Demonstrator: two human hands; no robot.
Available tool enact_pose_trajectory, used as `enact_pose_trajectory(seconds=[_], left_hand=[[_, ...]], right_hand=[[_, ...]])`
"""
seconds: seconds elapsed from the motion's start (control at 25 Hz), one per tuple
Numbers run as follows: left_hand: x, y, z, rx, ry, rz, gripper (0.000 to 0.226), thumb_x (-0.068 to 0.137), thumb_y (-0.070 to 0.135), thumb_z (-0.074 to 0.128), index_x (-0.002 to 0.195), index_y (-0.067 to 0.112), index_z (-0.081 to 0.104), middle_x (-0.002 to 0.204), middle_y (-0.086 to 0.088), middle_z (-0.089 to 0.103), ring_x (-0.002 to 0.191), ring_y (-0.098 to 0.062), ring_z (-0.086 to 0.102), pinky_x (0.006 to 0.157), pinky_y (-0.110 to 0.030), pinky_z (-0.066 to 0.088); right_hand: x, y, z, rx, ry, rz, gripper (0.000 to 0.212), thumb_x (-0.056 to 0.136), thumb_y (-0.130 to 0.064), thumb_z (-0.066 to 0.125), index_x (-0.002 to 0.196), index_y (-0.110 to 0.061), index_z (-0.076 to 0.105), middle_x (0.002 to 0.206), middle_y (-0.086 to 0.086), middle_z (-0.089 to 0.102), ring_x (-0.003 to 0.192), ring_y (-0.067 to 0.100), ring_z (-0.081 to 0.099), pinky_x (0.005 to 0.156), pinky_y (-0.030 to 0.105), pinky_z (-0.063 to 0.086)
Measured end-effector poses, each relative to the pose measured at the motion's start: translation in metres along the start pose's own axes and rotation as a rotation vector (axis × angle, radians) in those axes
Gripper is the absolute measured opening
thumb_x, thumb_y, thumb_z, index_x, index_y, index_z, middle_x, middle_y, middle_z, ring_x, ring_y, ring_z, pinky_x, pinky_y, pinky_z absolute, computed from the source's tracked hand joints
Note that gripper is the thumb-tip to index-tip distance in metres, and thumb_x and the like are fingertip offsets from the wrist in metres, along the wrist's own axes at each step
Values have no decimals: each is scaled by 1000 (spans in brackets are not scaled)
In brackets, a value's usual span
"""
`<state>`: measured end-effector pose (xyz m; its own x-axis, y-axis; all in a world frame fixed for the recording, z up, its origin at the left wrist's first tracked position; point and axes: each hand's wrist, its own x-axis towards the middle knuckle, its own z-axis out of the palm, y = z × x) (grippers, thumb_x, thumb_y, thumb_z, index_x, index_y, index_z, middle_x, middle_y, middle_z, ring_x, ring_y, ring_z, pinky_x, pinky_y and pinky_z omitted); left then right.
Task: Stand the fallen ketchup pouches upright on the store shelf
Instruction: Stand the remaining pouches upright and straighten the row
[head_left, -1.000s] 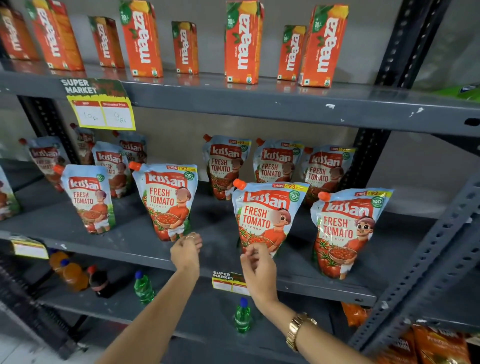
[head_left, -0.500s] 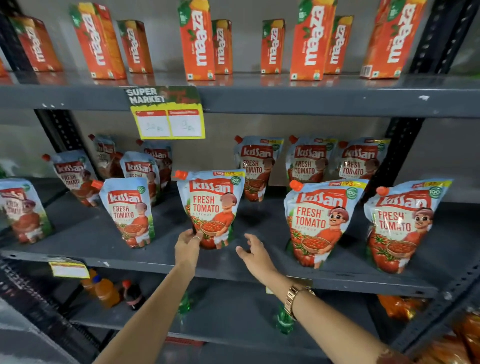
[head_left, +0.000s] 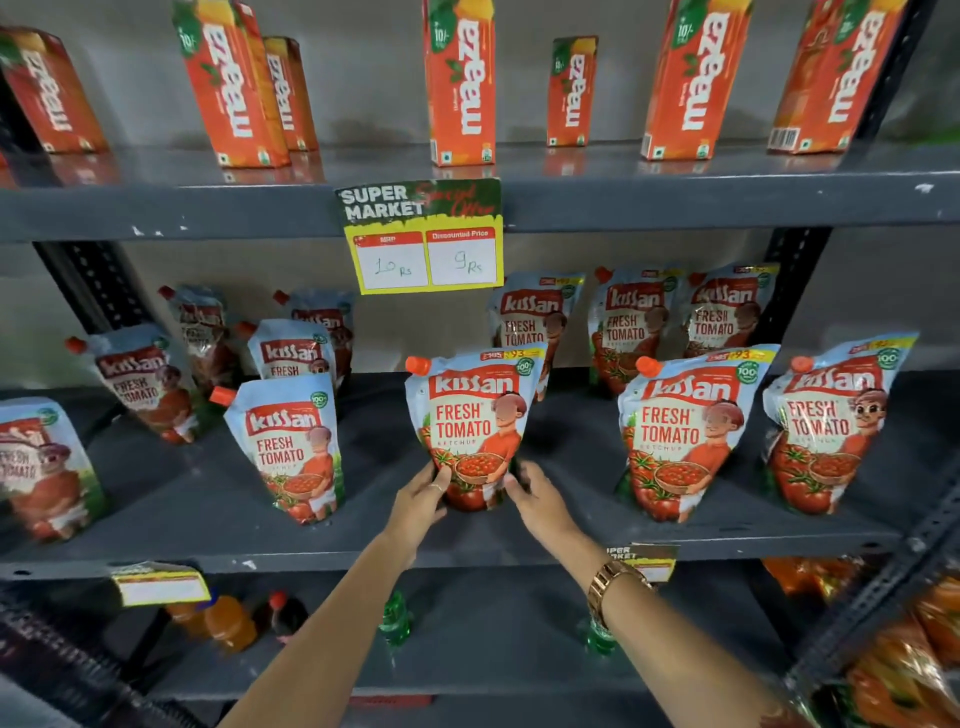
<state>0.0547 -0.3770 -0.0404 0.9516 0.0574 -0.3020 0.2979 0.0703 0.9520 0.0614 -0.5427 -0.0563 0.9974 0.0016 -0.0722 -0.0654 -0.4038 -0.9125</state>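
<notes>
Several Kissan ketchup pouches stand upright on the grey middle shelf (head_left: 208, 499). The middle front pouch (head_left: 475, 415) is held at its base from both sides: my left hand (head_left: 422, 501) presses its lower left corner, my right hand (head_left: 535, 499) its lower right corner. A second front pouch (head_left: 291, 441) stands to the left, and two more (head_left: 685, 431) (head_left: 831, 421) to the right. Further pouches (head_left: 631, 322) line the back of the shelf. No pouch lies flat in view.
Orange Maaza juice cartons (head_left: 460, 83) stand on the shelf above. A yellow price tag (head_left: 423, 244) hangs from that shelf's edge. Bottles (head_left: 228, 621) sit on the lower shelf. A dark perforated upright (head_left: 883, 597) runs along the right side.
The view shifted left along the shelf. My right hand moved from the pouch on the right to the middle front pouch, and both hands closed on its base.
</notes>
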Motion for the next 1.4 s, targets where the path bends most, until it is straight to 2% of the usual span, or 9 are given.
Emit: enact_pose_trajectory(seconds=[0.24,0.4,0.68,0.84,1.0,1.12,1.2,1.28,1.4], left_hand=[[-16,-7,23,135,-74,58,49,93,29,50,140,20,40,146,-1,44,135,-19,38,114,-36,29],[-29,-8,51,183,-116,56,48,95,24,47,141,20,38,147,-2,44,135,-18,38,108,-30,31],[-36,3,61,284,-123,-5,55,95,16,46,147,20,26,151,-5,37,137,-23,36,113,-37,31],[-45,-6,51,37,143,-70,53,93,17,51,143,11,34,141,-11,48,116,-26,55,100,-37,44],[-48,-12,12,-14,335,-14,40,91,14,53,130,5,50,109,-10,64,93,-23,59,94,-37,48],[-50,-6,-20,14,445,52,35,90,8,51,125,3,53,118,-16,63,107,-31,59,103,-39,44],[-53,-4,-42,134,585,127,35,88,11,54,123,4,53,118,-17,62,111,-34,56,95,-32,43],[-53,-4,-63,279,674,209,35,87,12,55,121,4,52,114,-21,61,107,-38,56,85,-35,43],[-47,-4,-97,333,701,217,44,85,8,57,127,3,47,122,-23,55,113,-38,51,92,-43,45]], right_hand=[[-19,20,-30,-29,50,22,44,95,-32,44,134,-11,40,136,11,49,126,25,45,94,25,32],[-33,31,-47,-32,79,7,44,94,-32,45,134,-14,41,134,10,54,126,25,47,104,39,39],[-45,32,-55,-2,119,22,46,94,-27,47,137,-10,40,137,11,51,128,27,46,107,41,38],[-58,34,-49,70,354,-5,20,92,-16,50,109,-8,58,103,9,65,105,28,59,85,31,44],[-70,21,-32,80,352,-104,13,92,-18,52,91,-10,63,90,4,66,86,17,59,73,25,41],[-69,1,-12,10,227,-202,18,92,-19,49,91,-10,65,87,4,68,81,14,60,70,22,42],[-65,-16,6,30,164,-257,19,92,-17,48,95,-10,66,89,4,69,84,17,63,73,22,45],[-61,-30,26,48,125,-279,22,93,-17,46,99,-8,66,94,6,70,88,19,65,78,27,50],[-54,-44,63,70,53,-246,24,94,-21,46,103,-10,65,99,6,70,93,19,65,84,33,53]])
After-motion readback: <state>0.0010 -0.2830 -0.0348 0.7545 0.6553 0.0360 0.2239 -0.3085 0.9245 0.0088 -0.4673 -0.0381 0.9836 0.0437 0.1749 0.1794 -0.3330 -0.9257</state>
